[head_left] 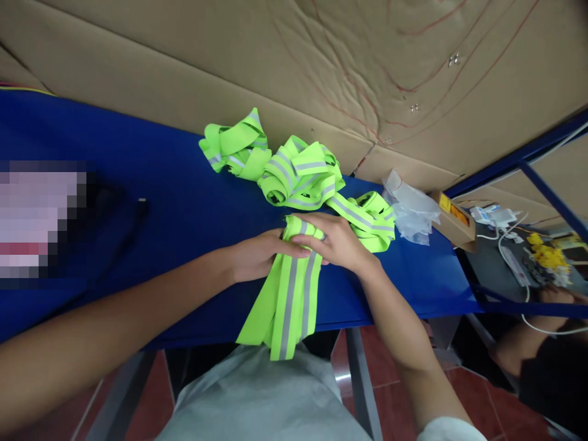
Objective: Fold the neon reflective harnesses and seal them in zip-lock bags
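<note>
Strap piles [303,174] on tbl [169,214] beyond L hand [258,254] & R hand [342,240]; bag [408,209], then box [454,228], to R of R hand.

Wears lt. grey-grn shirt [261,398] w/ matching short R slv. [450,430], forearms [151,306] & fingers [294,249] bare.

Soft, fairly dim light falls evenly; glare whitens a spot of floor [390,404] between five and six o'clock. Wide-angle stretch distorts the edges, pixelation masks nine o'clock, shadow darkens four.

The straps [301,294] are neon-green and grey-striped, the tabletop [179,202] blue.
</note>
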Action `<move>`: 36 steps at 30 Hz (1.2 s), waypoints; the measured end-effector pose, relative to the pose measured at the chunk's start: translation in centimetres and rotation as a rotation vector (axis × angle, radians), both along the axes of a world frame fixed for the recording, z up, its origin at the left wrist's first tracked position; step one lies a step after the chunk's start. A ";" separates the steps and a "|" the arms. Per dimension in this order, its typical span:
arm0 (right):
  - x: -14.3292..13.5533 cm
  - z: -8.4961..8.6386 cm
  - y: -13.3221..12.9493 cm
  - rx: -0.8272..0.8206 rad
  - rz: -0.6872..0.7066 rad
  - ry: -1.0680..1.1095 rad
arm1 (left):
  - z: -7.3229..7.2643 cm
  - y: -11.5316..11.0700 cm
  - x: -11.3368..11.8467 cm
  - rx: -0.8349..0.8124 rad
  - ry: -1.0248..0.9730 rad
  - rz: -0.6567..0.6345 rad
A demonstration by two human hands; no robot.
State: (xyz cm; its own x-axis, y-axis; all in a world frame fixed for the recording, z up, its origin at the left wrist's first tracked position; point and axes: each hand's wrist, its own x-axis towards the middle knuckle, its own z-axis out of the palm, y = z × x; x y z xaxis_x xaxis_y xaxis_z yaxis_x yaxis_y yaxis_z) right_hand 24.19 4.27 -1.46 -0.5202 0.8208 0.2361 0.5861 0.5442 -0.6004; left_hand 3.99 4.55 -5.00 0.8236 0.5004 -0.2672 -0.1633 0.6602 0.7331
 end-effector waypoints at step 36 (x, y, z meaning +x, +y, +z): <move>-1.0 -1.2 -0.3 -0.121 -0.129 0.172 | 0.5 0.1 -0.7 0.241 0.120 -0.182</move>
